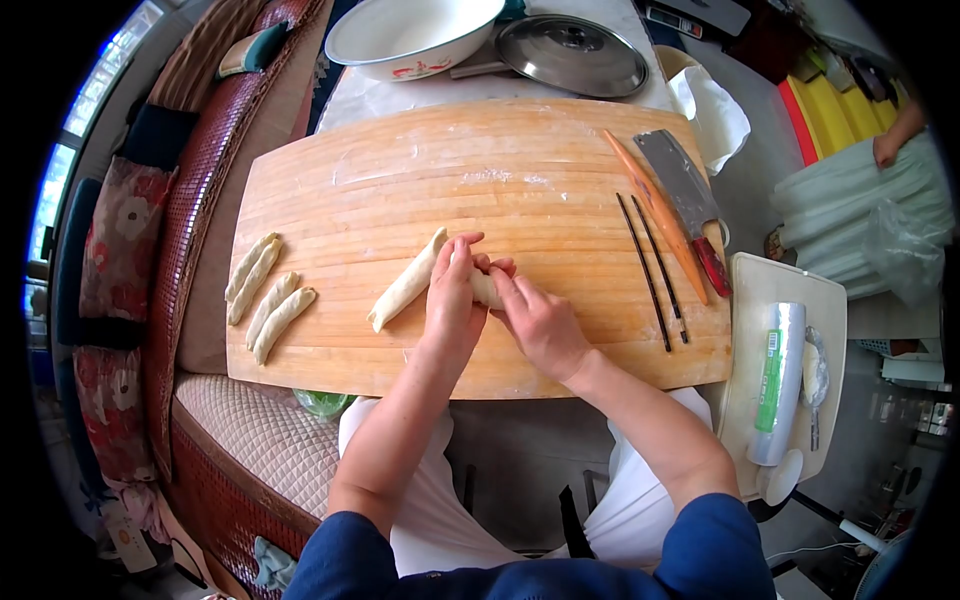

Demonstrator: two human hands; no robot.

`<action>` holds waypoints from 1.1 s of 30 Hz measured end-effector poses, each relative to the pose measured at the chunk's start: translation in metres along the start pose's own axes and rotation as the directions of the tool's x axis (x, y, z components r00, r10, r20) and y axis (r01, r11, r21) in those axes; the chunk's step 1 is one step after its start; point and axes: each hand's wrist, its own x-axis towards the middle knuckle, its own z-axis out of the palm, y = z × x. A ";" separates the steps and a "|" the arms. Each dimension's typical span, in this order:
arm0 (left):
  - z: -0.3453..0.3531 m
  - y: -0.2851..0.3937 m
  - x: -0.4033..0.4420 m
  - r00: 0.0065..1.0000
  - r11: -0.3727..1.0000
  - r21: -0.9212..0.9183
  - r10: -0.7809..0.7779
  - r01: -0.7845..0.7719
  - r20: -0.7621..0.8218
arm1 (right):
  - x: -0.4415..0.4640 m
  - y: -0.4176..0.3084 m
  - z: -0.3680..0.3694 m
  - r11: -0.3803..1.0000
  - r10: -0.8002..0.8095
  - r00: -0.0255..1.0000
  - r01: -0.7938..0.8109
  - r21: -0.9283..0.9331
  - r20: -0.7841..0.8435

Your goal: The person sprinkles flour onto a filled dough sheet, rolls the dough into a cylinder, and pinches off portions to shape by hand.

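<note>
Both my hands meet near the middle of the wooden board (400,170). Between them is a short piece of dough (486,290), partly hidden by the fingers. My left hand (455,295) is closed round its left end, and my right hand (535,320) pinches its right side. Just left of my left hand lies a longer dough roll (405,285), slanting across the board. At the board's left side rest several twisted dough strips (285,325), lying in two pairs.
Dark chopsticks (650,270), a tapered rolling pin (660,215) and a cleaver (680,185) lie at the board's right. Behind it stand a white basin (410,40) and a metal lid (572,55). A wrap roll (778,385) rests on a side tray; another person's hand shows far right.
</note>
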 end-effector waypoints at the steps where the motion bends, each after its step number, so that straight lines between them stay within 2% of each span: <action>1: -0.002 0.003 0.002 0.998 0.999 -0.038 -0.021 0.023 0.053 | 0.001 0.000 0.000 0.990 0.057 0.998 -0.055 0.127 -0.013; 2: -0.004 0.007 0.004 0.993 0.996 -0.074 -0.040 0.048 0.107 | 0.002 0.004 -0.003 0.841 0.248 0.952 -0.303 0.448 0.179; 3: -0.005 0.012 0.005 0.982 0.997 -0.059 -0.039 0.050 0.184 | 0.008 0.008 -0.013 0.536 0.341 0.844 -0.537 0.651 0.415; 4: -0.001 0.021 0.001 0.960 0.999 -0.038 -0.010 0.021 0.281 | 0.010 0.014 -0.020 0.139 0.316 0.695 -0.708 0.693 0.646; 5: 0.000 0.027 0.000 0.946 1.000 0.003 -0.008 0.007 0.323 | 0.007 0.022 -0.021 -0.123 0.221 0.670 -0.701 0.702 0.708; 7: 0.002 0.035 0.000 0.930 0.996 0.080 0.016 -0.048 0.366 | 0.011 0.023 -0.032 -0.385 0.137 0.618 -0.687 0.616 0.774; 8: 0.002 0.037 -0.001 0.929 0.989 0.117 0.040 -0.089 0.368 | 0.013 0.022 -0.035 -0.504 0.087 0.596 -0.665 0.551 0.798; 9: 0.002 0.039 -0.002 0.927 0.980 0.152 0.064 -0.128 0.371 | 0.012 0.023 -0.034 -0.541 0.022 0.610 -0.659 0.522 0.792; 12: -0.017 0.032 0.016 0.820 0.978 -0.005 0.176 -0.206 0.545 | 0.009 0.019 -0.029 -0.625 -0.140 0.627 -0.656 0.423 0.766; 13: -0.015 0.027 0.018 0.791 0.961 -0.025 0.240 -0.274 0.563 | 0.009 0.015 -0.030 -0.639 -0.174 0.618 -0.663 0.390 0.767; 14: -0.014 0.023 0.019 0.798 0.965 -0.063 0.247 -0.255 0.550 | 0.009 0.013 -0.030 -0.653 -0.208 0.609 -0.669 0.355 0.766; 16: -0.003 0.022 0.015 0.812 0.966 -0.137 0.257 -0.217 0.525 | 0.005 0.014 -0.025 -0.633 -0.202 0.615 -0.676 0.377 0.763; 17: 0.002 0.022 0.007 0.837 0.965 -0.116 0.262 -0.236 0.481 | 0.003 0.015 -0.022 -0.632 -0.192 0.625 -0.668 0.392 0.756; 20: -0.009 0.026 0.011 0.746 0.968 -0.068 0.230 -0.241 0.625 | 0.006 0.016 -0.028 -0.650 -0.159 0.647 -0.638 0.414 0.746; 24: -0.005 0.029 0.009 0.741 0.975 0.012 0.160 -0.221 0.652 | 0.010 0.015 -0.032 -0.689 -0.170 0.666 -0.607 0.396 0.727; 25: -0.003 0.028 0.007 0.789 0.985 0.006 0.134 -0.172 0.600 | 0.011 0.013 -0.034 -0.622 -0.115 0.647 -0.638 0.453 0.753; 27: 0.000 0.026 0.005 0.870 0.997 -0.017 0.075 -0.076 0.488 | 0.013 0.010 -0.039 -0.470 0.001 0.615 -0.696 0.543 0.789; 30: 0.001 0.021 0.008 0.905 0.997 -0.046 0.070 -0.056 0.421 | 0.015 0.012 -0.034 0.026 0.210 0.629 -0.769 0.639 0.748; 31: 0.002 0.021 0.008 0.916 0.999 -0.004 0.048 -0.050 0.397 | 0.015 0.010 -0.033 0.251 0.267 0.696 -0.718 0.649 0.667; 33: 0.004 0.021 0.005 0.938 0.996 0.081 0.004 -0.034 0.346 | 0.015 0.006 -0.032 0.654 0.302 0.827 -0.541 0.528 0.473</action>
